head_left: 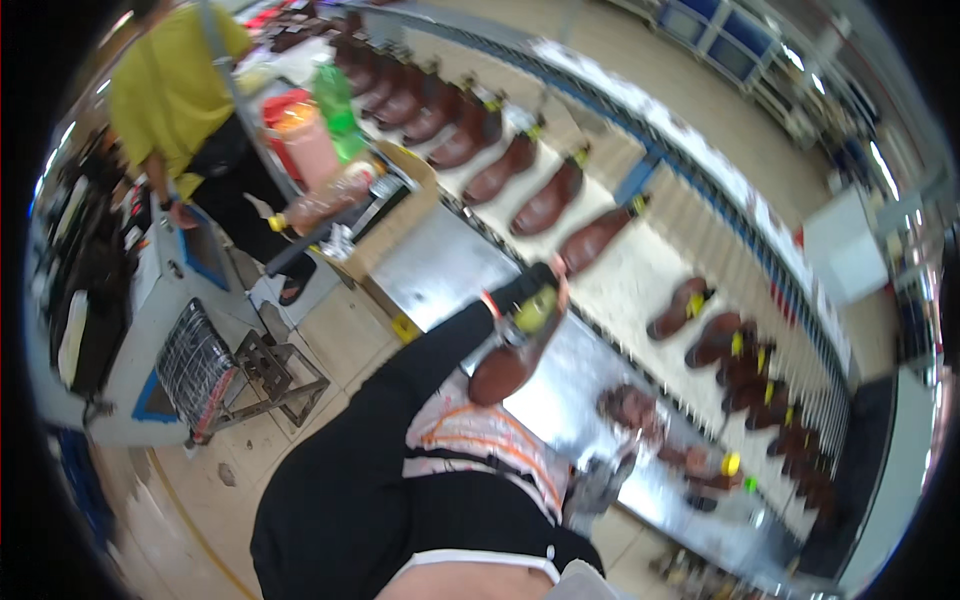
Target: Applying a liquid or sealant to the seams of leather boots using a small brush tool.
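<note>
My left hand (530,287), in a black sleeve and a dark fingerless covering, is closed around a brown shoe (500,372). A yellow-green last shows at the opening of that shoe, and its toe hangs towards my patterned apron (470,420). Just beyond my fingertips lies another brown shoe (597,240) on the pale conveyor belt (625,300); blur hides whether they touch. I cannot find my right hand in the picture.
More brown shoes (465,135) stand in rows along the belt. A metal ledge (430,260) carries a cardboard box (400,225), bottles and a blurred brown bundle (630,408). At the left are a stool (200,365) and a person in a yellow top (165,85).
</note>
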The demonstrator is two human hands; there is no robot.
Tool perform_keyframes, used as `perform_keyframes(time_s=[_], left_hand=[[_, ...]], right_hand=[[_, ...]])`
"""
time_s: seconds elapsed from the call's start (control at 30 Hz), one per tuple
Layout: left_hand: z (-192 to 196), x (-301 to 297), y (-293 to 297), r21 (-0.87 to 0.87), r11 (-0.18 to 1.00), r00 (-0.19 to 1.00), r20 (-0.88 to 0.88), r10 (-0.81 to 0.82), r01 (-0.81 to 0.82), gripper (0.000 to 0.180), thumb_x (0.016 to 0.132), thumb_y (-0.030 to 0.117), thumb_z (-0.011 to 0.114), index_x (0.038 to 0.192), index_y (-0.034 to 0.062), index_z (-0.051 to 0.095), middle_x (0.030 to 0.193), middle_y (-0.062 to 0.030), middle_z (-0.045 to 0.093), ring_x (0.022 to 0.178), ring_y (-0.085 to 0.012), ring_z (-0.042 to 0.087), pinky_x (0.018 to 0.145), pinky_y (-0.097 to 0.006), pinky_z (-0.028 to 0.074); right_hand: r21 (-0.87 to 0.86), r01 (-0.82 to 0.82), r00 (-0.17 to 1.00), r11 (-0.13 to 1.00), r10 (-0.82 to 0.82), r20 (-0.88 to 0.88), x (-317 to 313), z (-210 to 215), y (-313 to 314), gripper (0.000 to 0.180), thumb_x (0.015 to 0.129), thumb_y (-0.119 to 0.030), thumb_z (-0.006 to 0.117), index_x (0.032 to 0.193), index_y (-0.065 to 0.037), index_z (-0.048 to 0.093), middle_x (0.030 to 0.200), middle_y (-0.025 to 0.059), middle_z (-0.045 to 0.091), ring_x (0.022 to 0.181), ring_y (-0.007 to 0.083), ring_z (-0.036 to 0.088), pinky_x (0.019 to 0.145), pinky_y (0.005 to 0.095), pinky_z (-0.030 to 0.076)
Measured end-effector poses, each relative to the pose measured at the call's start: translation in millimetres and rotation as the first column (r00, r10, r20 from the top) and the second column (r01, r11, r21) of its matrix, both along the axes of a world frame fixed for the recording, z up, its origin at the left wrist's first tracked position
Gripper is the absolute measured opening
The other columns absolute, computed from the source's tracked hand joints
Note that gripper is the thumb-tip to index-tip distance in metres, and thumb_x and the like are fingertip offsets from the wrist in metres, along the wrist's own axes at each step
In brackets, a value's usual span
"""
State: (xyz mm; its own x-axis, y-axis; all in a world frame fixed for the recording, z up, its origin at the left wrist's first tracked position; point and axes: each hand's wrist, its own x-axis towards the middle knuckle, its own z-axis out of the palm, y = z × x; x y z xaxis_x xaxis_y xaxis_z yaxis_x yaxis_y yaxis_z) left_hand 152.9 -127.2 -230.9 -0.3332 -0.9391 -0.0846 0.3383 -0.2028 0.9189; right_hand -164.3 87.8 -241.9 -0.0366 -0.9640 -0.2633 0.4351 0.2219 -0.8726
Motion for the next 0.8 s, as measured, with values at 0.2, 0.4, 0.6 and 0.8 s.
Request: perform_keyframes(time_s=[0.2, 0.4, 0.6, 0.8], left_hand=[[72.9, 0.7, 6.5, -0.728, 0.683, 0.912, -0.319, -0.260, -0.060, 0.085, 0.078, 0.077, 0.016, 0.061, 0.0063, 0.059, 0.062, -0.0068, 0.059, 0.061, -0.0182, 0.052, 0.083, -0.033, 0.035], [80.5, -19.3, 16.2, -0.774, 0.617, 0.900, -0.157, -0.406, 0.144, 0.084, 0.074, 0.080, 0.027, 0.060, 0.0050, 0.060, 0.060, -0.0065, 0.058, 0.060, -0.0155, 0.051, 0.079, -0.034, 0.036], [89.7, -34.0, 25.8, -0.766, 0.585, 0.873, -0.065, -0.483, 0.266, 0.083, 0.070, 0.083, 0.031, 0.057, 0.0068, 0.060, 0.057, -0.0036, 0.059, 0.058, -0.0161, 0.056, 0.087, -0.039, 0.038], [86.1, -20.3, 33.1, -0.747, 0.580, 0.867, -0.008, -0.497, 0.326, 0.082, 0.070, 0.085, 0.030, 0.054, 0.0104, 0.059, 0.058, -0.0014, 0.059, 0.073, -0.0196, 0.053, 0.096, -0.043, 0.025]], right_hand=[[0.069, 0.125, 0.992, 0.990, -0.124, -0.023, 16.2, 13.1, 1.1, 0.070, 0.088, -0.008, 0.054, 0.143, -0.021, 0.014, 0.088, 0.0074, 0.057, 0.054, 0.0139, 0.055, 0.046, 0.0275, 0.047], [0.008, 0.240, 0.965, 0.971, -0.238, -0.113, 12.7, 33.8, 2.7, 0.064, 0.087, -0.006, 0.054, 0.142, -0.019, 0.021, 0.084, 0.0059, 0.057, 0.048, 0.0121, 0.054, 0.041, 0.0273, 0.047], [0.063, 0.200, 0.938, 0.978, -0.172, -0.300, 3.1, 45.8, 3.2, 0.042, 0.089, -0.004, 0.052, 0.127, -0.012, 0.036, 0.087, 0.0076, 0.057, 0.054, 0.0113, 0.057, 0.042, 0.0246, 0.047], [0.018, 0.138, 0.910, 0.990, -0.120, -0.397, -2.4, 42.6, 10.6, 0.019, 0.088, -0.015, 0.057, 0.099, 0.001, 0.054, 0.081, 0.0076, 0.059, 0.052, 0.0109, 0.055, 0.042, 0.0217, 0.044]])
